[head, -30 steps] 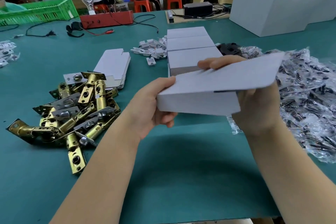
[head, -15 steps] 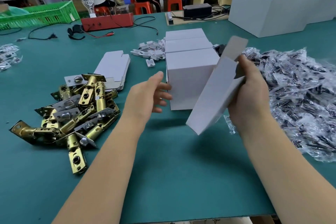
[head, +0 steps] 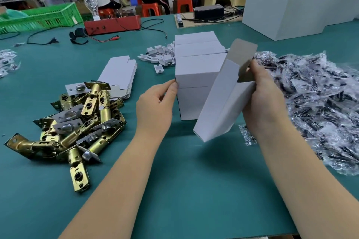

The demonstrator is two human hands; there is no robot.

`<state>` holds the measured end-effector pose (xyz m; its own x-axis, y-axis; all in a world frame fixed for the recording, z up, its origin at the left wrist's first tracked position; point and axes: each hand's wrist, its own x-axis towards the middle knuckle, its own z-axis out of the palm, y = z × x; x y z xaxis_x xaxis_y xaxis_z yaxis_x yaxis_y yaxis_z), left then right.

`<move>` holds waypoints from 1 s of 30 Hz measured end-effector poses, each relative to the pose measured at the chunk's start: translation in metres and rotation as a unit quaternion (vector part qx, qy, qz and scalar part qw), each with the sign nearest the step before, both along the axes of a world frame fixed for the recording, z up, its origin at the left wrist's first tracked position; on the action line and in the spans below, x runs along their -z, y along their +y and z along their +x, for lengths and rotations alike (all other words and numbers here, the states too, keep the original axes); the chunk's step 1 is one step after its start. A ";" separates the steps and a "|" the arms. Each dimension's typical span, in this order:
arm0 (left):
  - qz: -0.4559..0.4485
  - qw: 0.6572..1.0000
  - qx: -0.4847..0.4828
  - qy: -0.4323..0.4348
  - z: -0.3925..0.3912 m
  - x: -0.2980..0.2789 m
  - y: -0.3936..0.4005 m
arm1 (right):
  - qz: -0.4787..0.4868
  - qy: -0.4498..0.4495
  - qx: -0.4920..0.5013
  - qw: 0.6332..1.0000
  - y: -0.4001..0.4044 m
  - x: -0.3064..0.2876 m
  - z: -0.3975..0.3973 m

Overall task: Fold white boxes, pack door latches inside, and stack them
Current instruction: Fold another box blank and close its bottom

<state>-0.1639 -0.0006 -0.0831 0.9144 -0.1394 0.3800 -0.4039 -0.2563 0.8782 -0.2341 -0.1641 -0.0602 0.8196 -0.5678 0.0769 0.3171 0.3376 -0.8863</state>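
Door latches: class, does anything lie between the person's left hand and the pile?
Nothing visible does. Only bare green table separates the left hand, at the stacked white boxes, from the door latches.

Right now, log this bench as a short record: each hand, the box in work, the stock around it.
right hand: grips the open box, tilted, top flap up
left hand: fingertips touch the corner of the box stack
latches: loose brass pile, left
flat boxes: behind the latches
bagged parts: heap, right
table: green
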 end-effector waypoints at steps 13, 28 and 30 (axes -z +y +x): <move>-0.018 1.000 -0.009 -0.019 -0.003 0.004 -0.001 | -0.046 0.005 -0.015 0.999 -0.001 0.003 -0.001; -0.071 0.985 0.132 -0.090 -0.035 -0.018 0.001 | -0.409 -0.055 0.101 0.905 0.039 0.019 -0.005; -0.049 0.992 0.087 -0.077 -0.034 -0.017 0.000 | -0.387 -0.048 0.063 0.919 0.042 0.023 -0.005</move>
